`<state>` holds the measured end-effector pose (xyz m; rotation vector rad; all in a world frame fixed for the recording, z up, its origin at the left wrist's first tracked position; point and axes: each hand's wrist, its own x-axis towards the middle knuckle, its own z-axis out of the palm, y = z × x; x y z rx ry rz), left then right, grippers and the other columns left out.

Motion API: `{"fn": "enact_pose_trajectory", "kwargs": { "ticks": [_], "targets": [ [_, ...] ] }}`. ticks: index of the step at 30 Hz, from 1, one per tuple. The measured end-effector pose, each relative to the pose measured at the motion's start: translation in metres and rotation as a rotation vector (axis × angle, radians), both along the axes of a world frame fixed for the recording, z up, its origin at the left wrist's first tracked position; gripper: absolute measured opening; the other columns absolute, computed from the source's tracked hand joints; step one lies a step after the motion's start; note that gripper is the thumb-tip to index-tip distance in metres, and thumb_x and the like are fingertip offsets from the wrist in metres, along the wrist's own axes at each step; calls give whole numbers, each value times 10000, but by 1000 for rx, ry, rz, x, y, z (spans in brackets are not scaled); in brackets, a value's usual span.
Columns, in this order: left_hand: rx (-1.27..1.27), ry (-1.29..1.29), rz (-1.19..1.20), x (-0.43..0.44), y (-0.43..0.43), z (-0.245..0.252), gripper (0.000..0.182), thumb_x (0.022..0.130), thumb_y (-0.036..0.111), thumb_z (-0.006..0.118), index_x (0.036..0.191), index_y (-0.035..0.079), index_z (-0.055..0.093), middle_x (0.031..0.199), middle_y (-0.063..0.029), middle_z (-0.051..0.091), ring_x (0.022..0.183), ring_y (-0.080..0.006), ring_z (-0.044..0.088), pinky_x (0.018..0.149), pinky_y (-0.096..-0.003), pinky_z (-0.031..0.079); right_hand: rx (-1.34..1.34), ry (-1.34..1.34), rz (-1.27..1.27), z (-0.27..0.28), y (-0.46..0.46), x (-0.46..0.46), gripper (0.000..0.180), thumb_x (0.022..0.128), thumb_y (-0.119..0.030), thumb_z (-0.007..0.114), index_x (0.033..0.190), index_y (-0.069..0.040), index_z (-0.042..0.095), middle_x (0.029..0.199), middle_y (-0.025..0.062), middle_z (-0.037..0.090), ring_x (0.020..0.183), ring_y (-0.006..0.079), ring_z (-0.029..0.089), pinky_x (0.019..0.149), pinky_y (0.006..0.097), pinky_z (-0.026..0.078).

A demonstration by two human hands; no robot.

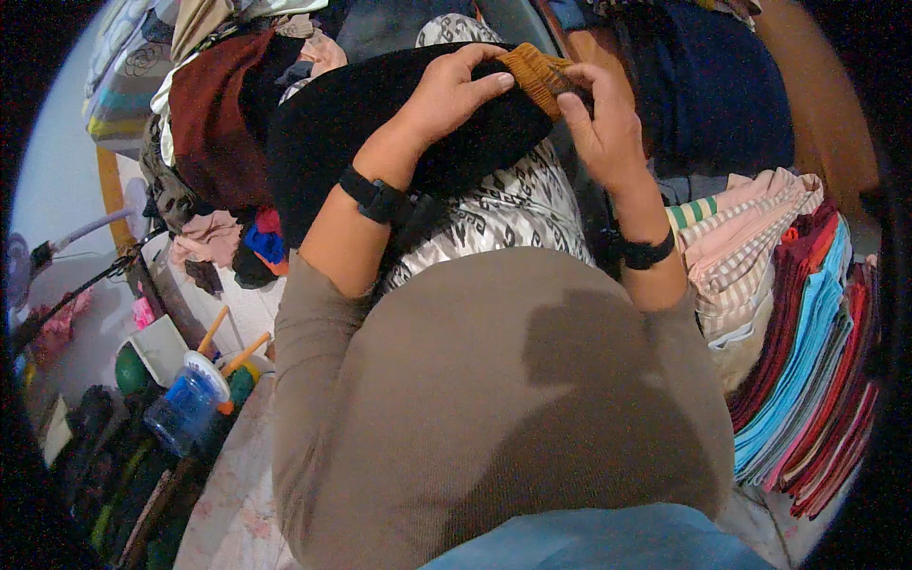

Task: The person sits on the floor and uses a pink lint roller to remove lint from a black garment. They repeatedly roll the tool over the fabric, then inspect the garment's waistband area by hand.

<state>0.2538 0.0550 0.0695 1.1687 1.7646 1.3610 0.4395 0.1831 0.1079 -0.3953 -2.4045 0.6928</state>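
My left hand (459, 89) and my right hand (602, 117) are at the top middle, holding a ribbed mustard-brown knit cuff or band (534, 78) between them. It joins or lies on a dark piece at its right end; which cannot be told. A black cloth (335, 121) is spread over my lap beneath my left hand and forearm. Under it show patterned white and grey trousers (520, 199). My left thumb rests at the band's left edge, and the fingertips of my right hand pinch its right end. Both wrists wear black bands.
Folded cloths in red, blue and grey (798, 356) are stacked at the right, beside checked pink fabric (741, 263). A dark blue cloth (719, 92) lies upper right. Maroon cloth (221, 121) heaps upper left. A clear plastic jar (184, 406) and wooden-handled items (246, 354) stand lower left.
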Motion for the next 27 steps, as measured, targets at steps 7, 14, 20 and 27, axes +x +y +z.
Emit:
{"fn": "enact_pose_trajectory", "kwargs": {
  "ticks": [7,14,20,27],
  "targets": [
    [25,-208,-11,0,-1,1,335,922,193,640,1190,-7,636,1066,-68,684,981,-128,606,890,-273,478,282,-81,25,5,-11,3,228,868,-141,679,1055,-32,608,952,166,630,862,362,618,727,402,507],
    [34,-202,5,-1,-2,0,330,918,196,640,1177,-7,644,1042,-74,685,954,-131,611,873,-272,484,275,-72,69,6,-10,-6,203,856,-115,689,1023,-27,613,914,151,638,824,346,627,696,390,508],
    [29,-296,10,0,-2,-5,326,910,199,653,1166,-3,651,1031,-69,687,937,-129,612,858,-268,488,275,-88,50,8,-13,-8,183,852,-118,694,991,-29,615,895,142,637,807,340,629,679,384,506],
    [44,-354,4,1,-3,-5,321,905,194,659,1161,0,658,1032,-59,686,936,-121,609,860,-258,483,256,-90,65,8,-13,-7,159,850,-107,692,969,-32,620,869,149,634,794,339,630,678,388,504]
  ]
}}
